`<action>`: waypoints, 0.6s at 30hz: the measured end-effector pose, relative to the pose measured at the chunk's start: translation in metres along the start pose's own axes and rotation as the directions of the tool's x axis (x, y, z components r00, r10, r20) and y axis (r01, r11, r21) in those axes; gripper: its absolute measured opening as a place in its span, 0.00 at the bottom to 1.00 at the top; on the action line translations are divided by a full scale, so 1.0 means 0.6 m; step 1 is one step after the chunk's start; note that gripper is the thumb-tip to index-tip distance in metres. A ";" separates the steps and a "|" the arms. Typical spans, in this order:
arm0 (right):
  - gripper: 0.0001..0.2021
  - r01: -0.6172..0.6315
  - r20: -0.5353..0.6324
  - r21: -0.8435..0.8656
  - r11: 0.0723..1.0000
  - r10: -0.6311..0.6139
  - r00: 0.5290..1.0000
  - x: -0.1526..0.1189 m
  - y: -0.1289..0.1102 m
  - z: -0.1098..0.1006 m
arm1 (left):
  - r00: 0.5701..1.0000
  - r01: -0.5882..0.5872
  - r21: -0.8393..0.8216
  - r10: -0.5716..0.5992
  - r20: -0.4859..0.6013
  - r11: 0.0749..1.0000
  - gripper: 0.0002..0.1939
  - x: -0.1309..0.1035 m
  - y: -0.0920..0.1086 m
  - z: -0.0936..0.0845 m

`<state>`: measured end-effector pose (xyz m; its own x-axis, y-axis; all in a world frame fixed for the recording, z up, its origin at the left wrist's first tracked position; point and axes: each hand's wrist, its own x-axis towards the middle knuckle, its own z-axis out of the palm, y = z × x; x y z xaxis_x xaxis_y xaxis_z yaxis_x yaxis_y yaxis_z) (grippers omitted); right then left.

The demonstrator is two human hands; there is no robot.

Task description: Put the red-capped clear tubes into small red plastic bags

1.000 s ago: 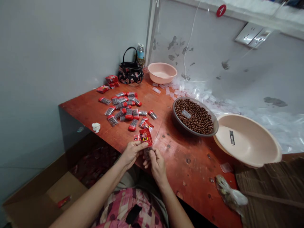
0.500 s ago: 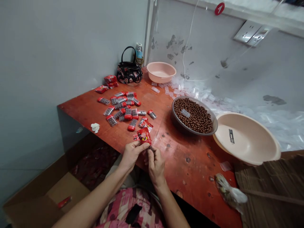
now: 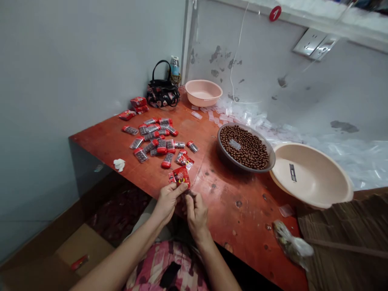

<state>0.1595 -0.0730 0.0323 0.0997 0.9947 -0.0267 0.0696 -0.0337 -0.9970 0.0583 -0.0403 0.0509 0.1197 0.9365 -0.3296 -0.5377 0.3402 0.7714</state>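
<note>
Red wrapper [image 3: 181, 176] in left hand [image 3: 167, 201]; brown-ball bowl [image 3: 246, 148] beyond right hand [image 3: 197, 214]

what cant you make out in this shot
Head view: full shape of the dark piece at the right hand, covered by fingers.
Head view: fine print on the red packet in the left hand, too small.
Head view: things on the shelf, cut off by the top edge.
Head view: contents of the knotted bag, blurred.
</note>
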 end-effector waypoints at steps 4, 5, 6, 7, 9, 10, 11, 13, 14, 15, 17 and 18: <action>0.13 -0.139 0.109 0.283 0.949 0.112 0.988 0.001 0.004 0.009 | 0.980 0.089 0.029 -0.093 0.177 0.996 0.12 -0.002 0.005 -0.004; 0.14 -0.173 0.135 0.347 0.922 0.133 0.982 0.001 0.005 0.010 | 0.968 0.109 0.037 -0.114 0.221 0.993 0.13 -0.003 0.007 -0.006; 0.15 -0.191 0.151 0.379 0.905 0.144 0.978 0.002 0.005 0.010 | 0.959 0.125 0.046 -0.132 0.252 0.991 0.14 -0.003 0.009 -0.007; 0.14 -0.192 0.151 0.380 0.905 0.144 0.978 0.002 0.005 0.010 | 0.954 0.134 0.059 -0.145 0.263 0.989 0.14 -0.003 0.010 -0.009; 0.13 -0.148 0.110 0.303 0.942 0.120 0.987 0.003 0.004 0.007 | 0.962 0.130 0.095 -0.149 0.228 0.987 0.13 -0.003 0.009 -0.010; 0.12 -0.116 0.078 0.245 0.963 0.100 0.992 0.004 0.004 0.006 | 0.971 0.120 0.112 -0.140 0.194 0.986 0.12 -0.002 0.007 -0.010; 0.11 -0.090 0.050 0.198 0.976 0.082 0.995 0.005 0.005 0.005 | 0.980 0.103 0.125 -0.122 0.154 0.987 0.11 -0.002 0.004 -0.009; 0.11 -0.082 0.044 0.190 0.978 0.075 0.996 0.009 0.006 0.003 | 0.994 0.056 0.134 -0.069 0.089 0.989 0.11 -0.002 -0.002 -0.005; 0.12 -0.103 0.077 0.228 0.968 0.087 0.993 0.012 0.006 0.002 | 0.997 0.031 0.135 -0.040 0.067 0.990 0.12 -0.002 -0.003 -0.004; 0.12 -0.133 0.122 0.281 0.950 0.102 0.987 0.013 0.007 0.001 | 0.999 0.007 0.136 -0.013 0.044 0.991 0.12 -0.002 -0.003 -0.002; 0.13 -0.194 0.210 0.372 0.908 0.121 0.970 0.014 0.005 -0.001 | 1.000 -0.022 0.124 0.023 -0.010 0.992 0.12 -0.003 0.001 -0.001; 0.14 -0.215 0.243 0.396 0.893 0.125 0.962 0.012 0.003 -0.003 | 0.999 -0.015 0.105 0.018 -0.030 0.994 0.12 -0.003 0.004 -0.002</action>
<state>0.1620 -0.0659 0.0303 -0.1364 0.9764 -0.1674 -0.3523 -0.2058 -0.9130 0.0556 -0.0414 0.0530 0.0846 0.9394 -0.3321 -0.4484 0.3336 0.8292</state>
